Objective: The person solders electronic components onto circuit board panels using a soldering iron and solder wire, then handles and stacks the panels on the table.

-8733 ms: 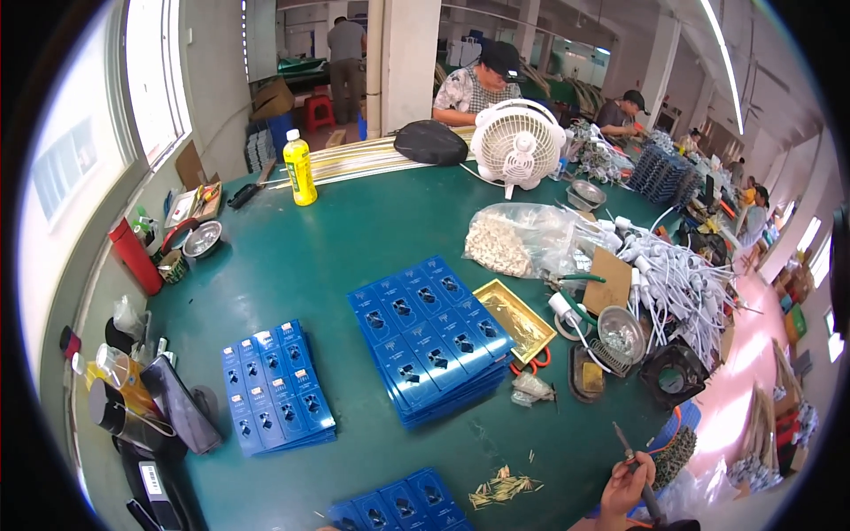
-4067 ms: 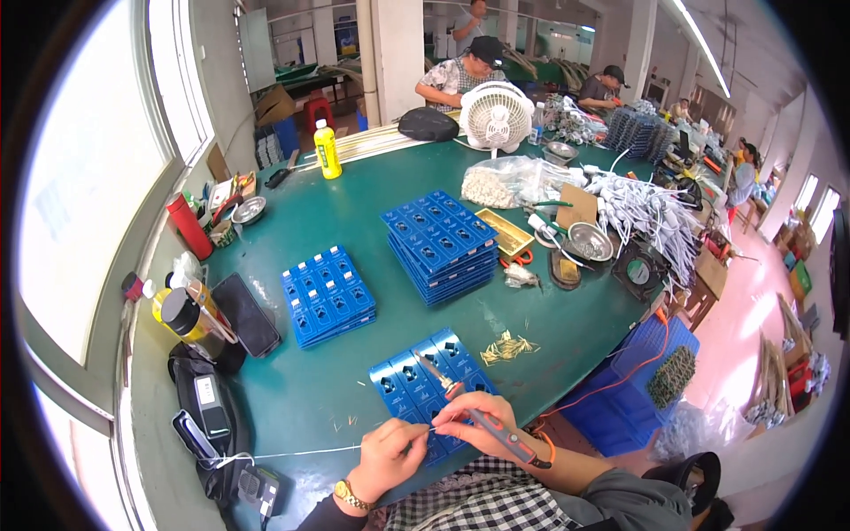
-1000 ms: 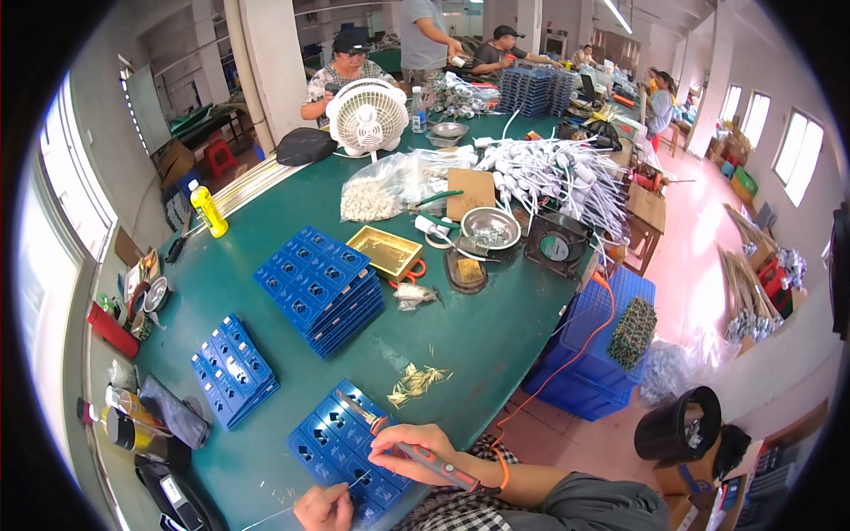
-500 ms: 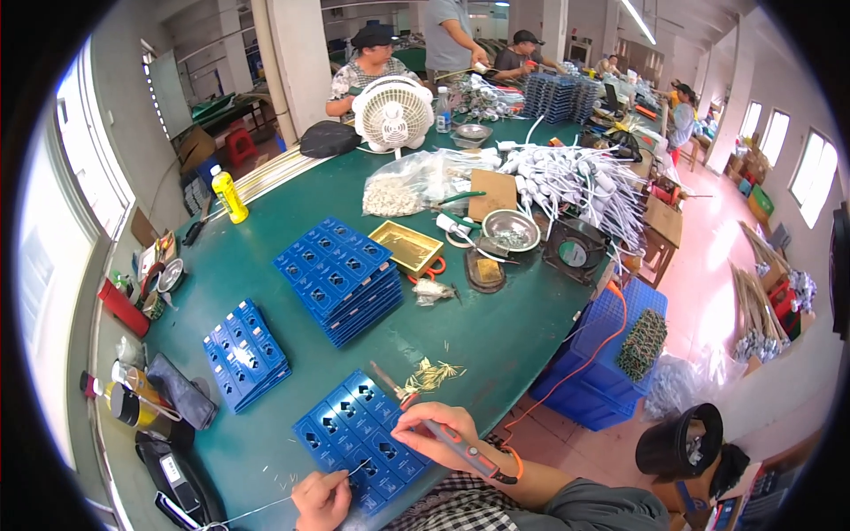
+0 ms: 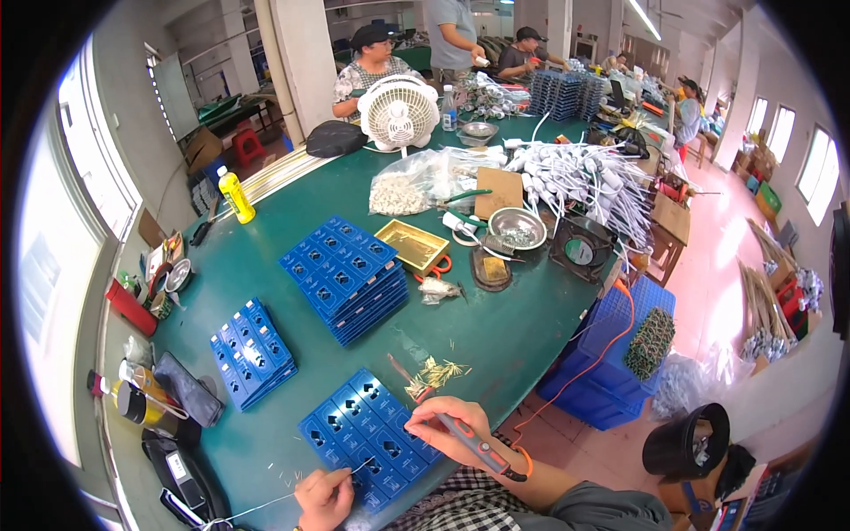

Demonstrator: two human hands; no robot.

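Note:
A blue circuit-board panel (image 5: 365, 405) lies on the green table in front of me, divided into several small boards with dark markings. My right hand (image 5: 450, 428) is closed around a grey-and-red soldering iron (image 5: 482, 450), above the panel's right side. The iron's tip points away from me, toward a scatter of thin brass-coloured pins (image 5: 436, 375). Over the near-left edge of the panel, my left hand (image 5: 322, 501) pinches a thin silvery wire, like solder wire (image 5: 262, 511). Its free end reaches over the panel; the rest trails left.
Two stacks of blue panels, a larger (image 5: 341, 274) and a smaller (image 5: 252, 354), stand beyond. Farther off are a gold tray (image 5: 413, 246), a soldering stand base (image 5: 490, 270), a metal bowl (image 5: 517, 228), white cabled parts (image 5: 584, 181) and a fan (image 5: 399, 113). An orange cord (image 5: 580, 363) hangs at the right.
The whole view has shifted slightly, moving the scene a little to the right. My right hand and the soldering iron have moved slightly right over the panel; my left hand keeps its pinch.

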